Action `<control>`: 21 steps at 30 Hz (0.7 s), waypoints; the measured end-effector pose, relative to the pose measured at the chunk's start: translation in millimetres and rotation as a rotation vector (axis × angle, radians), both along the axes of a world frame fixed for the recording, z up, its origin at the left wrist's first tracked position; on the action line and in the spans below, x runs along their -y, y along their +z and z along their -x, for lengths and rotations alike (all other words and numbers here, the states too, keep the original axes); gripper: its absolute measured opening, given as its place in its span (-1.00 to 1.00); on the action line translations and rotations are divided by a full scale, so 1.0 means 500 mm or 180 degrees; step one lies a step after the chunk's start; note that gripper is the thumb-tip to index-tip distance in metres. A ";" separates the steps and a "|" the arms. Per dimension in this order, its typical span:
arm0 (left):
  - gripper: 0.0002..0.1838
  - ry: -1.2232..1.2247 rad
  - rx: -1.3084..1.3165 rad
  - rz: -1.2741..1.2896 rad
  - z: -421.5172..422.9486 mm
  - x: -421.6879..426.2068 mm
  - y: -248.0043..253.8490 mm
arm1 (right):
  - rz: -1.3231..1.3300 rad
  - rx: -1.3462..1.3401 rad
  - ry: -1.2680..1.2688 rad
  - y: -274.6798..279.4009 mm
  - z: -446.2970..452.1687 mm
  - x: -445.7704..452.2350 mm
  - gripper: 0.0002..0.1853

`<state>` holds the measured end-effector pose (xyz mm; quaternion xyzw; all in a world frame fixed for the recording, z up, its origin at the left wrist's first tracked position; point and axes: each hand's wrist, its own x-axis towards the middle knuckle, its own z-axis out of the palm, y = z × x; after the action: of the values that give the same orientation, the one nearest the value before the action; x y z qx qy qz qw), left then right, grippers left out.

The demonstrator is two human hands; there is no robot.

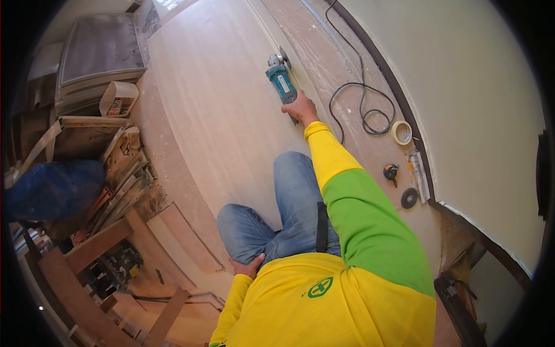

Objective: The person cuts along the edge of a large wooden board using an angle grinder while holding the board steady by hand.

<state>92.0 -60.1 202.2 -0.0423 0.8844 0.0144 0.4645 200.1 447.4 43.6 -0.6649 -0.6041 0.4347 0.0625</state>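
My right hand [301,109] is wrapped round the rear body of a teal angle grinder [281,80]. The grinder's disc [284,55] stands on edge near the right side of a long pale wooden panel [202,87], on which I kneel or crouch. Whether the disc touches the wood or spins, I cannot make out. My left hand [248,266] rests on my left thigh, its fingers partly hidden against the jeans [247,228]. Nothing shows in that hand. A dark power cord [362,84] lies in loops on the floor to the right of the grinder.
Along the right wall lie a roll of masking tape [401,133], a tape measure [391,172], a spare disc [409,198] and a utility knife [410,168]. Wood scraps [124,185], a blue bag [55,189] and stacked boards [101,52] fill the left side.
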 end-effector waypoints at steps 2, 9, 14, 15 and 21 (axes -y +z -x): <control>0.76 -0.0054 -0.0032 0.0017 -0.001 -0.004 0.003 | -0.0009 -0.0034 0.0024 -0.006 -0.009 0.018 -0.10; 0.76 -0.0122 -0.0191 -0.0118 -0.006 0.017 -0.015 | 0.0083 0.0061 0.0015 -0.010 -0.087 0.130 -0.05; 0.77 -0.0072 -0.0187 -0.0083 -0.006 0.013 -0.012 | 0.0189 -0.0005 0.0017 -0.001 -0.120 0.178 -0.01; 0.77 -0.0074 -0.0191 -0.0092 -0.008 0.011 -0.009 | 0.0181 -0.0008 0.0015 -0.001 -0.123 0.181 -0.01; 0.77 -0.0097 -0.0159 0.0046 -0.011 0.000 0.004 | 0.0157 0.0001 0.0012 -0.003 -0.122 0.180 -0.03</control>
<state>97.3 -59.8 204.1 -0.0318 0.8964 0.0019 0.4421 260.8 357.5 42.1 -0.6652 -0.5945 0.4495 0.0452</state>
